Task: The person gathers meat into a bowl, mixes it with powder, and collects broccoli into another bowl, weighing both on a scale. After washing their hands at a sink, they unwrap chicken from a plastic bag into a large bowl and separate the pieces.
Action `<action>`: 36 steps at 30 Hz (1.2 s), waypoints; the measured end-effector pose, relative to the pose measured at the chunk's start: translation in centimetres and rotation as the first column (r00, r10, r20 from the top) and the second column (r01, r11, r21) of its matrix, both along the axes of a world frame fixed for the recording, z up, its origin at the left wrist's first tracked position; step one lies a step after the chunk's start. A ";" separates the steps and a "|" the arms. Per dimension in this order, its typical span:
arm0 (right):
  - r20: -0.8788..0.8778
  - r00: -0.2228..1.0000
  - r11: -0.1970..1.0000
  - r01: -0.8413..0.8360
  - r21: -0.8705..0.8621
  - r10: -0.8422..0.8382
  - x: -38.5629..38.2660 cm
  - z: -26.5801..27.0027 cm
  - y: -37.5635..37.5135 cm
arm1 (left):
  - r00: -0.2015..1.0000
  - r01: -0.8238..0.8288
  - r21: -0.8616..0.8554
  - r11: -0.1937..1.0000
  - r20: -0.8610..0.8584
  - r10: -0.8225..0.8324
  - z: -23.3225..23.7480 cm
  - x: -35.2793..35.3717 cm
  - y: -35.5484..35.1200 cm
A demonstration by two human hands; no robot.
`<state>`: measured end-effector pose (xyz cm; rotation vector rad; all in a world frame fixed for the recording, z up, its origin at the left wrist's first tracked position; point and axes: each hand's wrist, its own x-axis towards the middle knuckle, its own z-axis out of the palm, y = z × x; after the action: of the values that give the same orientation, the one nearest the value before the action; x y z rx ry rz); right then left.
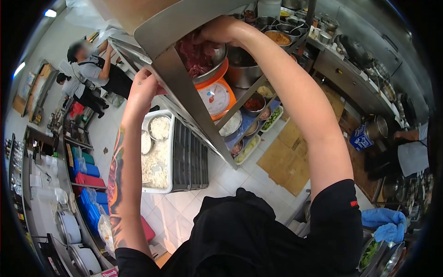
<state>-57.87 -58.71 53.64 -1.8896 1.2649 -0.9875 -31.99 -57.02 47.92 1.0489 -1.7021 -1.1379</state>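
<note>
Meat [196, 55] sits in a bowl [218, 62] on the scale [215, 96]. The right hand [221, 30] has its grip curled closed onto it. The left hand [144, 90] touches the shelf frame [184, 94], its grip hidden.

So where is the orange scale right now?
Head view, upper centre: the orange scale sits under the bowl of red meat, just below the right hand.
</note>
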 end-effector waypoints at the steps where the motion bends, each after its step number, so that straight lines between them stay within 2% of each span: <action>1: -0.049 0.998 0.999 0.046 0.015 -0.045 0.3 0.1 0.5 | 1.000 -0.002 -0.010 1.000 0.008 0.002 0.0 0.0 0.0; 3: -0.101 0.991 0.995 0.096 0.030 -0.092 0.3 -0.1 0.8 | 1.000 0.016 -0.011 1.000 0.013 -0.016 0.4 0.1 0.3; 5: -0.146 0.985 0.976 0.058 -0.210 -0.090 0.5 -0.6 0.6 | 0.999 0.031 0.002 1.000 0.034 -0.031 0.2 0.6 0.1; 6: -0.145 0.986 0.977 0.057 -0.206 -0.088 0.6 -0.4 0.9 | 0.999 0.030 0.005 1.000 0.036 -0.030 0.1 0.9 -0.1; 8: -0.220 0.975 0.999 0.029 -0.023 -0.033 0.7 1.2 1.6 | 0.999 0.006 0.018 1.000 0.052 -0.007 -0.2 1.2 -0.5; 11: -0.284 0.958 0.999 0.052 0.018 -0.045 1.4 2.5 2.5 | 0.996 -0.015 0.017 1.000 0.086 0.014 0.4 1.2 0.4; 12: -0.282 0.958 0.998 0.052 0.021 -0.044 1.2 2.0 1.9 | 0.994 -0.033 0.009 0.999 0.107 0.032 0.6 1.2 0.8; 14: -0.298 0.952 0.990 -0.102 -0.099 0.069 0.2 0.7 -0.3 | 0.993 -0.052 0.004 0.999 0.111 0.051 0.6 1.4 1.0; 21: -0.207 0.978 0.994 -0.025 -0.110 0.002 0.4 -0.1 -1.5 | 0.985 -0.111 -0.106 0.988 0.124 0.123 0.4 2.3 0.6; 23: -0.156 0.971 0.982 -0.173 0.069 0.182 0.0 0.3 -1.5 | 0.985 -0.109 -0.132 0.985 0.116 0.125 0.4 2.5 0.4; 26: -0.155 0.978 0.990 -0.139 0.013 0.139 0.2 -0.5 -3.4 | 0.982 -0.090 -0.230 0.969 0.141 0.125 0.2 2.6 -0.4; 28: -0.140 0.986 0.993 -0.103 -0.050 0.095 0.9 -0.5 -1.9 | 0.993 -0.009 -0.423 0.906 0.107 0.060 -0.4 2.4 -1.8; 29: -0.122 0.991 0.991 -0.066 -0.114 0.052 1.2 -0.4 -1.3 | 0.993 -0.008 -0.423 0.906 0.107 0.059 -0.5 2.0 -2.0; 30: -0.122 0.991 0.991 -0.065 -0.114 0.051 1.3 -0.7 -1.6 | 0.998 0.048 -0.411 0.911 0.054 -0.028 -0.1 0.9 -1.5; 31: -0.062 0.990 0.977 -0.133 -0.166 0.124 1.5 -1.2 -2.1 | 0.993 0.104 -0.401 0.910 0.000 -0.114 0.0 0.1 -1.3; 32: -0.005 0.980 0.955 -0.196 -0.221 0.200 1.5 -1.5 -2.5 | 0.993 0.105 -0.400 0.910 0.000 -0.115 0.0 -0.3 -1.8; 34: -0.019 0.980 0.959 -0.198 -0.200 0.198 1.6 -1.2 -2.1 | 0.968 0.092 -0.689 0.719 0.231 0.097 0.0 -1.3 -3.4; 36: -0.033 0.980 0.964 -0.200 -0.178 0.197 1.5 -0.7 -1.6 | 0.966 0.071 -0.725 0.685 0.222 0.135 0.2 -1.8 -4.4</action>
<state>-56.37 -60.30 52.97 -2.1193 0.9977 -1.0102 -33.82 -61.42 48.07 0.7082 -2.0671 -0.2004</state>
